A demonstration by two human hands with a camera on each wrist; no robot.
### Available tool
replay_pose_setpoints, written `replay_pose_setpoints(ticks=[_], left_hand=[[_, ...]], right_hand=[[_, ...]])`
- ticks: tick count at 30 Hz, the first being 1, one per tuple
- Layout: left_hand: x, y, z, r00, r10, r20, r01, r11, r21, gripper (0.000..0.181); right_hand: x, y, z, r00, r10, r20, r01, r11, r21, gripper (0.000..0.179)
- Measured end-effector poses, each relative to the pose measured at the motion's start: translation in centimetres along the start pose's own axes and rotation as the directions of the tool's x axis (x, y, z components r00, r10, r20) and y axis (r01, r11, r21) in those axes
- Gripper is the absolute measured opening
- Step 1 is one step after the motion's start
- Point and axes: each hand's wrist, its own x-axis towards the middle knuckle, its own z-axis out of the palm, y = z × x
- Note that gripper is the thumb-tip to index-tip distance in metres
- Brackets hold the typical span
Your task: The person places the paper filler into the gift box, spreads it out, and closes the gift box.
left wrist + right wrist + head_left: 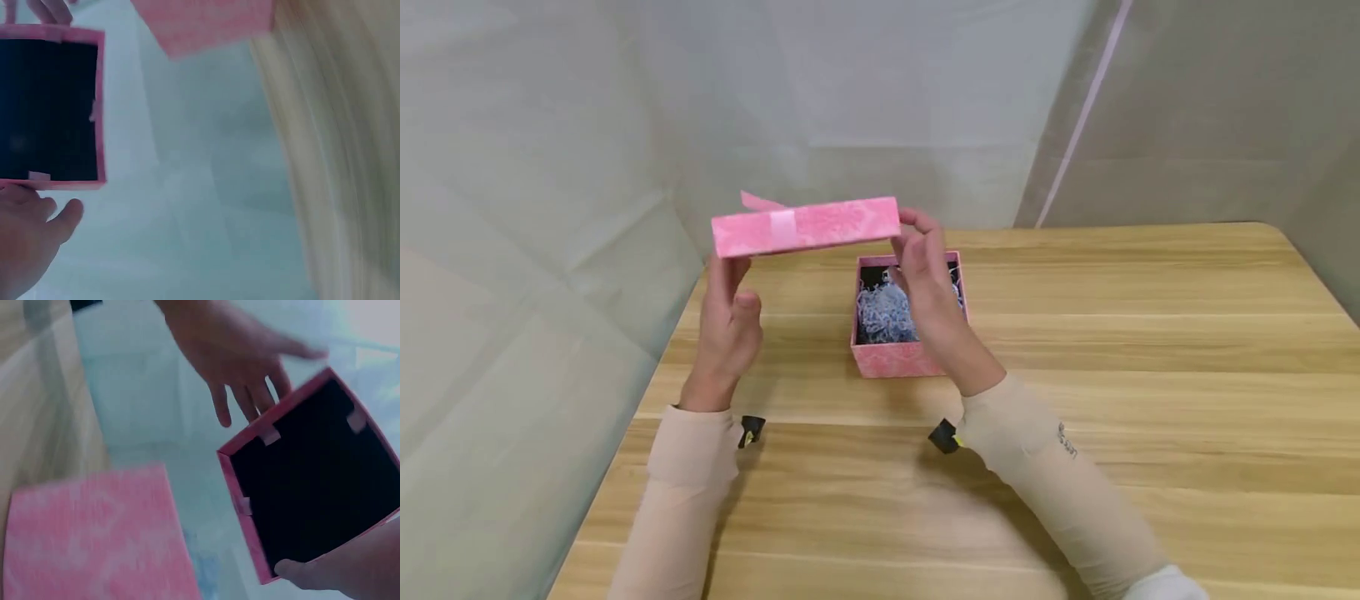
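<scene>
A pink patterned box lid (842, 224) with a pale ribbon band is held up above the table, its dark inside (47, 109) facing down. My right hand (936, 304) grips the lid at its right end, the thumb (294, 573) lying over the rim in the right wrist view. At the left end, my left hand (726, 337) touches the lid's side with fairly straight fingers (244, 400), its thumb standing apart. Below and partly behind the right hand sits the matching pink box (891, 361), uncovered, with bluish shredded paper (883, 315) inside.
The box stands on a wooden table (1150, 375) whose left edge runs beside my left arm. Pale cloth (880, 100) hangs behind the table and on its left. Small black devices (945, 436) are worn at both wrists.
</scene>
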Motion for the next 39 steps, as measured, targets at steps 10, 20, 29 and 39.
replay_pose_setpoints(ticks=[10, 20, 29, 39], left_hand=[[-1.4, 1.8, 3.7, 0.965, -0.189, 0.183, 0.244, 0.902, -0.356, 0.101], [-2.0, 1.1, 5.4, 0.842, -0.346, 0.414, 0.42, 0.902, -0.099, 0.113], [-3.3, -0.6, 5.4, 0.764, -0.287, 0.578, 0.258, 0.957, 0.134, 0.108], [-4.0, -1.0, 4.5, 0.675, -0.441, 0.591, 0.362, 0.896, 0.256, 0.103]], right_hand=[[-1.5, 0.1, -3.9, 0.997, 0.049, 0.052, -0.041, 0.989, -0.145, 0.083], [-4.3, 0.1, -6.7, 0.968, 0.242, 0.061, -0.188, 0.867, -0.462, 0.109], [-6.3, 1.7, -7.5, 0.962, 0.271, 0.028, -0.206, 0.793, -0.573, 0.102], [-6.4, 3.3, -7.2, 0.947, 0.32, 0.033, -0.226, 0.734, -0.64, 0.098]])
